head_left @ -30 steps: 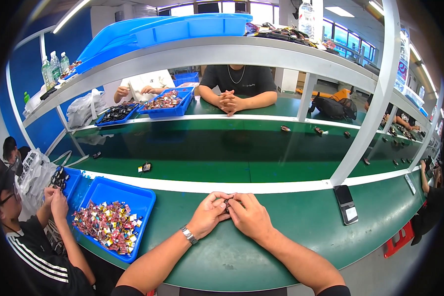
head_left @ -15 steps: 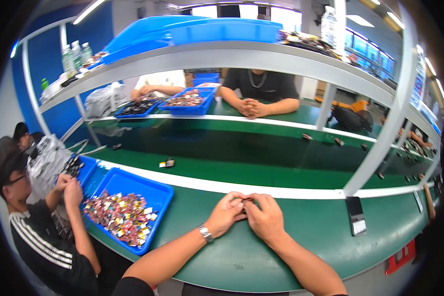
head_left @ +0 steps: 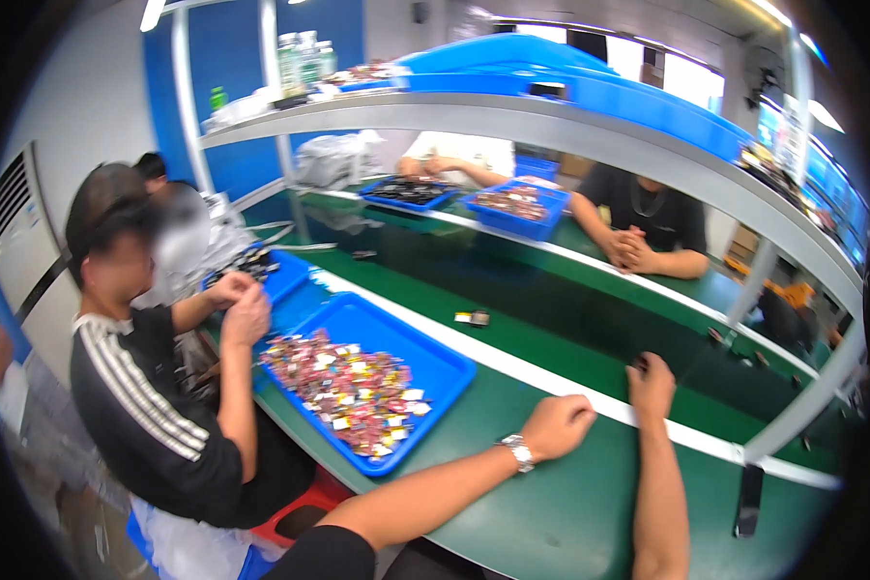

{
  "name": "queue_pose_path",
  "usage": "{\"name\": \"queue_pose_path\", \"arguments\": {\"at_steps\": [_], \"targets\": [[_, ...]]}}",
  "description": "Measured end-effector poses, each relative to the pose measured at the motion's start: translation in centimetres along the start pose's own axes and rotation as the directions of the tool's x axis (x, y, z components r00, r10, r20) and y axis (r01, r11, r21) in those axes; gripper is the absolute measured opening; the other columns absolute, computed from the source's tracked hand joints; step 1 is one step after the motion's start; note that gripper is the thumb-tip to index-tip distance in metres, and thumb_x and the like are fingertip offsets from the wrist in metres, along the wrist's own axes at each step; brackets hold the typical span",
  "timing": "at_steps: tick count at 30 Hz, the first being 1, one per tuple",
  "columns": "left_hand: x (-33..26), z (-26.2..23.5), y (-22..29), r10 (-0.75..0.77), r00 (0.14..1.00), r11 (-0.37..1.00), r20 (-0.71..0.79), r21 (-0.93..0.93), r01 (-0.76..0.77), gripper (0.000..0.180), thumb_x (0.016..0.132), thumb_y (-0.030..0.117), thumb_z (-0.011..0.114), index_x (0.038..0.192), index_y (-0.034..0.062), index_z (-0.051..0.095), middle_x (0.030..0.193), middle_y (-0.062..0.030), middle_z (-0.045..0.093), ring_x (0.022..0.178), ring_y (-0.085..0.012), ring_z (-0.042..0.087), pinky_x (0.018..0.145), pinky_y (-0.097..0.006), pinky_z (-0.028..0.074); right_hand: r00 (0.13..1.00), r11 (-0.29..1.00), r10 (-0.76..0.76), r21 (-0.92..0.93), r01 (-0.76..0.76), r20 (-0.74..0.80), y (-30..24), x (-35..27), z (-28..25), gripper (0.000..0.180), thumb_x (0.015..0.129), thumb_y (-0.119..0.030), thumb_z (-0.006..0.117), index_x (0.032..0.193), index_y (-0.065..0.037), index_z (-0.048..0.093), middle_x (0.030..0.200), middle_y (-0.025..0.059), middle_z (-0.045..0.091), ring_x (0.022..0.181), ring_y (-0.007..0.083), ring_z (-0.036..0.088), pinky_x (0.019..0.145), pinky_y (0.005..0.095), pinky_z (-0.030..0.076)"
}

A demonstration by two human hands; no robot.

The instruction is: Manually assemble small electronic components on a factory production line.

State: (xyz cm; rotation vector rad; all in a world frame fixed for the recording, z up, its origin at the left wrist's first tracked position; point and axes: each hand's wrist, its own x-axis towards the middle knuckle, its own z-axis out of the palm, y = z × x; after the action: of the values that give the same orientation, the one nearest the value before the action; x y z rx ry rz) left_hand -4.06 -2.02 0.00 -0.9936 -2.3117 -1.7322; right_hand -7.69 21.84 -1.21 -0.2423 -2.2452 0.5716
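Observation:
My left hand [head_left: 558,427], a metal-banded watch [head_left: 518,452] at its wrist, is curled closed above the green table [head_left: 512,512]. Whatever its fingers hold, if anything, is hidden. Farther right, my right hand [head_left: 655,389] reaches over the white rail along the belt. Its fingers are closed around a small dark part [head_left: 639,363], too blurred to identify exactly. Left of my left hand, a blue tray [head_left: 451,369] holds a heap of small reddish, yellow and white parts [head_left: 353,391]. One similar small piece [head_left: 473,317] lies on the green belt.
At left sits a co-worker [head_left: 150,387], hands together beside another blue tray [head_left: 288,275]. A metal shelf [head_left: 551,114] crosses above the belt, its post [head_left: 810,391] standing at right. A black phone [head_left: 748,501] lies near the post. Across the belt, a person [head_left: 643,217] rests clasped hands.
The view has swung left. My hands, together over the table before, have come apart; the right one now reaches out over the belt's rail, carrying a small dark part.

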Motion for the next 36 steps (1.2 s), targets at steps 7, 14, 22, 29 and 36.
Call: {"name": "queue_pose_path", "arguments": {"at_steps": [7,14,22,29,36], "targets": [[-0.6,2.1,0.0,0.188,0.934,0.940,0.303,0.221,-0.261,0.006,0.083,0.010,0.060,0.080,0.0053,0.062,0.083,-0.0131,0.062,0.089,-0.0339,0.060,0.082,-0.048,0.048,0.956,0.967,-0.245,-0.032,0.253,0.159,-5.2,2.4,3.5,0.050,0.079,-0.017,0.079,0.122,0.000,0.062,0.107,0.0182,0.069,0.085,0.0335,0.069,0.079,0.0430,0.055],[-0.8,3.4,-2.6,0.302,0.938,0.952,0.170,0.002,-0.307,0.024,0.085,0.013,0.060,0.106,0.0035,0.065,0.112,-0.0210,0.066,0.108,-0.0392,0.057,0.097,-0.048,0.045,0.674,1.000,-0.008,0.019,-0.009,0.739,-20.7,3.8,10.8,0.083,0.070,-0.039,0.085,0.130,0.009,0.056,0.117,0.0261,0.068,0.107,0.0354,0.068,0.093,0.0405,0.053],[-2.0,8.5,-9.2,0.404,0.913,0.913,0.057,-0.077,-0.400,0.019,0.098,0.028,0.058,0.107,0.0110,0.056,0.114,-0.0052,0.057,0.107,-0.0238,0.051,0.097,-0.039,0.039,0.832,0.994,-0.036,-0.068,0.088,0.554,-23.1,1.1,16.1,0.051,0.070,-0.030,0.081,0.100,0.004,0.060,0.103,0.0267,0.069,0.100,0.0408,0.068,0.090,0.0469,0.054],[-1.3,8.5,-7.0,0.226,0.954,0.949,0.197,-0.268,-0.169,0.022,0.097,0.030,0.052,0.086,0.0123,0.045,0.086,-0.0032,0.043,0.083,-0.0217,0.044,0.078,-0.038,0.038,0.884,0.997,0.014,-0.072,0.022,0.467,-21.3,2.0,15.0,0.036,0.076,-0.018,0.073,0.103,0.004,0.064,0.097,0.0263,0.071,0.094,0.0416,0.070,0.085,0.0487,0.056],[-1.5,1.8,-5.6,0.387,0.858,0.892,0.338,0.097,-0.441,0.018,0.091,0.028,0.060,0.094,0.0107,0.056,0.090,-0.0074,0.056,0.088,-0.0266,0.053,0.084,-0.040,0.043,0.879,0.965,0.012,0.226,-0.136,0.477,-22.1,2.3,13.1,0.050,0.075,-0.020,0.079,0.117,0.001,0.061,0.106,0.0237,0.071,0.103,0.0401,0.068,0.093,0.0467,0.054]]}}
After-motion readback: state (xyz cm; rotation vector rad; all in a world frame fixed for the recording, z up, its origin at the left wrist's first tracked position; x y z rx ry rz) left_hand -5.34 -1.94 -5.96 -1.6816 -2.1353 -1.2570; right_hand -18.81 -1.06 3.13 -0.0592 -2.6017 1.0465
